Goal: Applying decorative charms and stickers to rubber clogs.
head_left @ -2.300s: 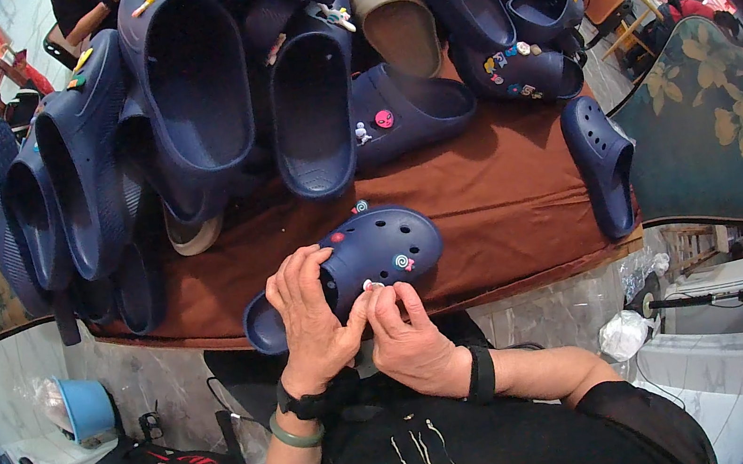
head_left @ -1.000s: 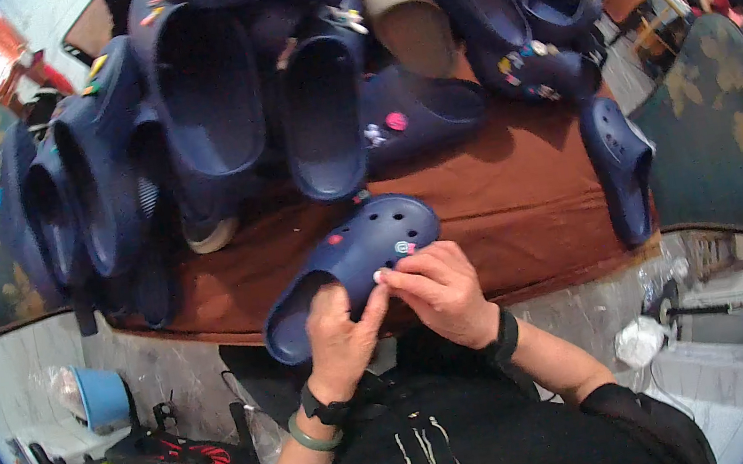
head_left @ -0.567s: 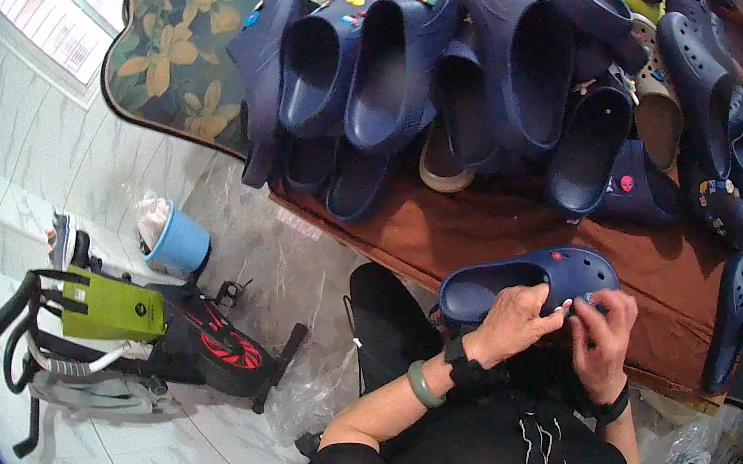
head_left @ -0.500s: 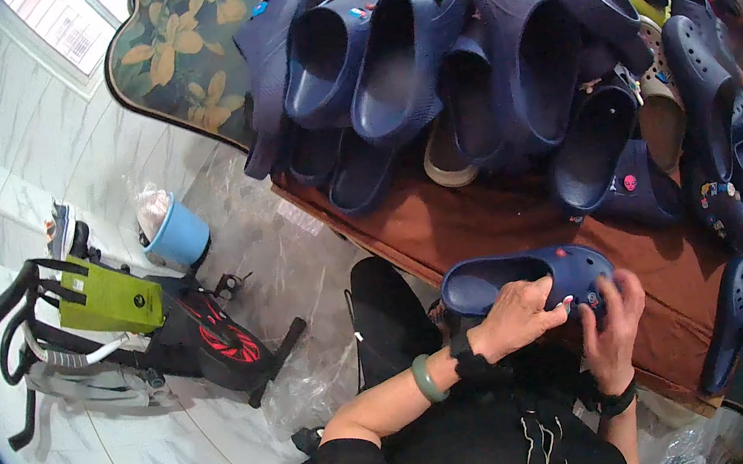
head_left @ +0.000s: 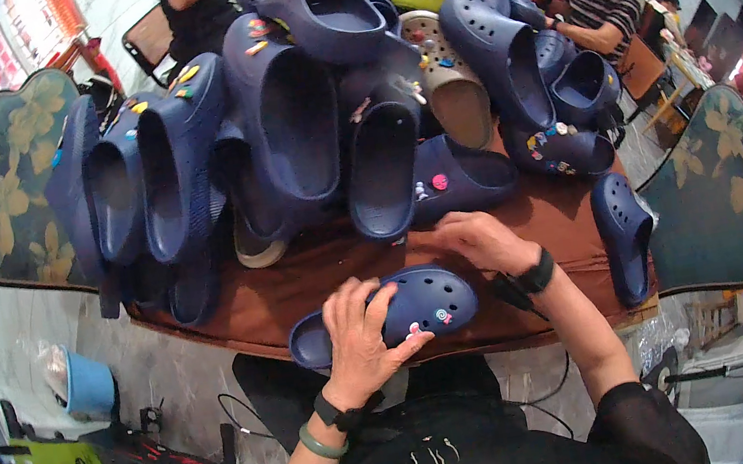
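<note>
while left hand (head_left: pixel 360 340) on clog (head_left: pixel 426 293), right hand (head_left: pixel 489 242) apart

A brown-draped table (head_left: pixel 568 214) bears a tall heap of mostly navy clogs (head_left: pixel 299 138), several colourfully studded, piled beyond the front-edge clog (head_left: pixel 421 299); a lone navy clog (head_left: pixel 624 239) rests well to the right of that same front-edge clog.

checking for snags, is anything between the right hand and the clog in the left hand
Nothing visible: only brown cloth shows between the right hand and the navy clog gripped by the left hand.
</note>
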The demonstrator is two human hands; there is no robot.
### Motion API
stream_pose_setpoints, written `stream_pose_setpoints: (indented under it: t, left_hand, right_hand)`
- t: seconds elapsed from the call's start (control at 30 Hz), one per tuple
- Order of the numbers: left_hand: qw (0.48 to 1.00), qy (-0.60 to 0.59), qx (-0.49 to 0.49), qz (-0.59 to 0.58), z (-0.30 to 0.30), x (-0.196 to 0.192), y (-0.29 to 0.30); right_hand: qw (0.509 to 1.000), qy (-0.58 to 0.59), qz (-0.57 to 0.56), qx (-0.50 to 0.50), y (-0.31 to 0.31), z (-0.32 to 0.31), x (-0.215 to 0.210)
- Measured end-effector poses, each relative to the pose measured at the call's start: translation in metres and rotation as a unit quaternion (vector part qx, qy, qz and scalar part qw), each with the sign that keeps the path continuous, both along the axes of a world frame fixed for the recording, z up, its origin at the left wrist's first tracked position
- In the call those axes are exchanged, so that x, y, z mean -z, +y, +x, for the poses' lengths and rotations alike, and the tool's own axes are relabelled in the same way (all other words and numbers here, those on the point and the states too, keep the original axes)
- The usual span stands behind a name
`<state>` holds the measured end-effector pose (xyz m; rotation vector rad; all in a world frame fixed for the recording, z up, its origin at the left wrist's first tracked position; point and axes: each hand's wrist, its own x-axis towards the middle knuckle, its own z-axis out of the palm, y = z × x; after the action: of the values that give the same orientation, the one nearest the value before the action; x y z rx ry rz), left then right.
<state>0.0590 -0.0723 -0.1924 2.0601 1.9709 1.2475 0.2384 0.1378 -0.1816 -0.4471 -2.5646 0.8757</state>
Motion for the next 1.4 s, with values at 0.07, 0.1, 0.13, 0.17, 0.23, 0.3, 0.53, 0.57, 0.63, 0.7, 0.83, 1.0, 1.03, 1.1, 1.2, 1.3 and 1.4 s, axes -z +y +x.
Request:
stream_pose_setpoints:
  t: [0.07,0.1,0.13,0.17,0.23,0.3,0.53,0.57,0.63,0.7,0.83,1.0,1.03,1.1,1.2,1.3,1.4]
  left_hand:
    - [1.000,-0.001,0.009,0.000,-0.003,0.007,0.000]
    - [1.000,-0.005,0.014,0.002,-0.002,0.010,0.001]
    - [1.000,-0.001,0.013,0.006,0.000,0.008,0.001]
    - [1.000,0.000,0.016,0.002,0.000,0.008,0.001]
    - [1.000,0.001,0.001,0.006,0.000,0.010,0.000]
    - [1.000,0.002,0.000,0.004,0.002,0.008,0.002]
    - [1.000,0.009,-0.014,0.009,0.002,0.009,0.003]
    - [1.000,0.010,-0.014,0.010,0.003,0.010,0.005]
    - [1.000,0.013,-0.020,0.016,0.002,0.008,0.001]
    - [1.000,0.011,-0.022,0.015,0.000,0.010,0.003]
    - [1.000,0.010,-0.014,0.019,0.001,0.011,0.009]
    - [0.999,0.021,-0.014,0.042,-0.001,0.008,0.007]
    - [0.999,0.017,-0.015,0.030,-0.002,0.008,0.005]
    - [0.999,0.020,-0.012,0.036,0.001,0.012,0.005]
    - [0.999,0.010,-0.007,0.030,0.003,0.010,0.003]
    - [1.000,0.012,-0.011,0.021,0.002,0.009,-0.002]
    - [1.000,0.009,-0.017,0.016,0.001,0.012,-0.003]
  right_hand:
    - [0.999,0.019,-0.004,-0.036,0.013,-0.022,0.018]
    - [0.998,0.002,0.016,-0.061,0.021,-0.028,0.032]
    - [0.996,-0.016,0.034,-0.086,0.025,-0.033,0.040]
    - [0.996,-0.015,0.030,-0.083,0.023,-0.038,0.040]
    - [0.988,-0.077,0.125,-0.049,0.018,-0.044,0.040]
    - [0.987,-0.096,0.129,-0.020,0.016,-0.045,0.044]
    - [0.993,-0.020,0.118,0.020,0.003,-0.010,0.031]
    - [0.993,-0.021,0.118,0.022,-0.002,0.000,0.024]
    - [0.996,-0.002,0.087,0.010,-0.018,0.012,0.008]
    - [0.995,0.000,0.103,0.001,-0.029,0.014,0.006]
    - [0.984,0.001,0.178,-0.002,-0.041,0.011,-0.002]
    - [0.948,-0.115,0.296,0.030,-0.060,0.003,-0.008]
    - [0.926,-0.150,0.345,0.034,-0.068,-0.002,-0.010]
    - [0.885,-0.209,0.415,0.004,-0.081,-0.007,-0.011]
    - [0.821,-0.268,0.504,-0.013,-0.097,-0.013,-0.020]
    - [0.795,-0.312,0.520,-0.023,-0.114,-0.021,-0.028]
    - [0.819,-0.301,0.488,-0.026,-0.114,-0.020,-0.026]
